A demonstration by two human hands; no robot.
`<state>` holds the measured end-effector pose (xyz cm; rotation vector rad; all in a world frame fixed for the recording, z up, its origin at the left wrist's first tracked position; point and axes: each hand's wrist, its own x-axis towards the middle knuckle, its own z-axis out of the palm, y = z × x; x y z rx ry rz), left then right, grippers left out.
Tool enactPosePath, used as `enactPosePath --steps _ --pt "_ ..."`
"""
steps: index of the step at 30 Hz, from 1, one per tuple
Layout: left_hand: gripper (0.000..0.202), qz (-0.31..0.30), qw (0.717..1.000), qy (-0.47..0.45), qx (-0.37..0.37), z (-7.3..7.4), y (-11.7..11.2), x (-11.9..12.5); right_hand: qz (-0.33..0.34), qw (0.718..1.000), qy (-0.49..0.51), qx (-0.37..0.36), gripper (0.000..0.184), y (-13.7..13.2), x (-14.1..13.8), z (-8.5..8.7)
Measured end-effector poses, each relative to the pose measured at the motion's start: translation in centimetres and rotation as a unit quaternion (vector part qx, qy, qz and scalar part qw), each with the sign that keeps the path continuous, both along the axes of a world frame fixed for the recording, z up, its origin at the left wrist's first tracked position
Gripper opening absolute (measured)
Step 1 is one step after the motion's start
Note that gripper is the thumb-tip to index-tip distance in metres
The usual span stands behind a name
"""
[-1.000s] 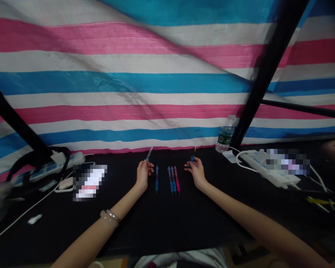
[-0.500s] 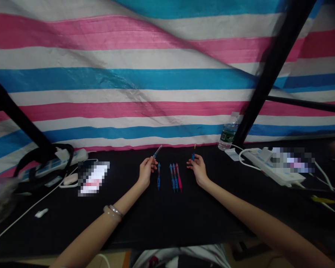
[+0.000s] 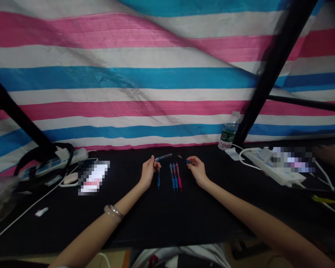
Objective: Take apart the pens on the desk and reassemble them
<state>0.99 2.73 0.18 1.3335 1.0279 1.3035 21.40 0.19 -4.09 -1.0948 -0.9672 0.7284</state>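
Note:
My left hand (image 3: pixel 148 172) pinches a clear, blue-tinted pen barrel (image 3: pixel 163 157) between its fingertips, held nearly level. My right hand (image 3: pixel 197 169) pinches a short blue pen part (image 3: pixel 186 160) with a thin tip pointing left. The two held pieces point towards each other with a small gap between them. A single blue pen (image 3: pixel 158 179) lies just beyond my left hand's fingers. Three pens, two blue and one pink, form a group (image 3: pixel 174 178) between my hands, untouched, on the black tabletop (image 3: pixel 184 216).
A water bottle (image 3: pixel 228 132) stands at the back right, near a white power strip (image 3: pixel 270 167) and white cables. Another power strip (image 3: pixel 53 163) and a black strap lie at the left. Another person's hand (image 3: pixel 328 153) shows at the right edge. A striped tarp (image 3: pixel 128 108) forms the back wall.
Both hands have turned inwards, tipping the held pen pieces from upright to nearly level, tips facing each other. The view has barely shifted.

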Motion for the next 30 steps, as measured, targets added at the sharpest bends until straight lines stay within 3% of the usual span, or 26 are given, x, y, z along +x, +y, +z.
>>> enactPosePath --steps 20,25,30 --pt "0.049 -0.057 0.998 0.033 0.015 0.6 -0.8 0.4 -0.015 0.996 -0.089 0.024 0.010 -0.3 0.1 -0.3" --pt "0.042 -0.010 0.998 0.049 0.047 0.3 -0.6 0.3 -0.043 0.989 -0.141 0.021 0.016 -0.6 0.2 0.0" --pt "0.039 0.011 0.996 0.065 0.055 -0.1 -0.1 0.0 -0.010 0.982 -0.185 0.037 0.021 -1.4 -0.4 0.7"
